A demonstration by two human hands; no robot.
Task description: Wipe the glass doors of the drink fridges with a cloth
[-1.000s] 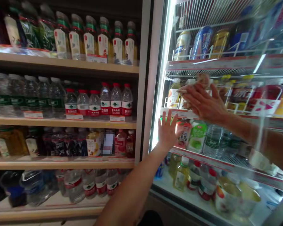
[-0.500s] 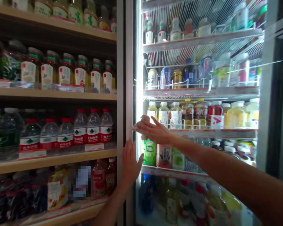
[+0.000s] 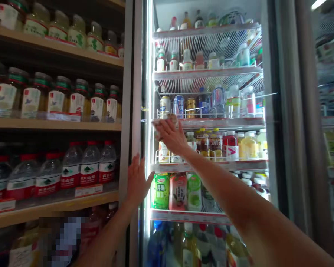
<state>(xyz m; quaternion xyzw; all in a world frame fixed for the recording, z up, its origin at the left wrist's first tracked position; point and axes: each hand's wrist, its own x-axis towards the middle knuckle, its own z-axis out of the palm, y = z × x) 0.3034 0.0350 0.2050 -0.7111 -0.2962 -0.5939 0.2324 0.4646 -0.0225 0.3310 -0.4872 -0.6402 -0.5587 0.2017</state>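
My right hand [image 3: 171,136] presses a small crumpled cloth [image 3: 167,119] against the glass of a lit drinks fridge [image 3: 269,111], at the height of the can shelf. The cloth shows only above my fingers. My left hand [image 3: 137,181] lies flat with fingers spread on the fridge's left door frame [image 3: 133,74], lower down beside the green bottles [image 3: 160,191]. It holds nothing.
Inside the fridge, wire shelves carry cans [image 3: 179,106] and several juice and tea bottles. To the left, open wooden shelves [image 3: 55,126] hold tea bottles above and red-capped water bottles [image 3: 89,167] below. Another fridge door [image 3: 331,122] stands at the right.
My right hand with the cloth has slid left and then up across the glass. My left hand stays flat near the fridge's left edge. The view has shifted right and pulled back.
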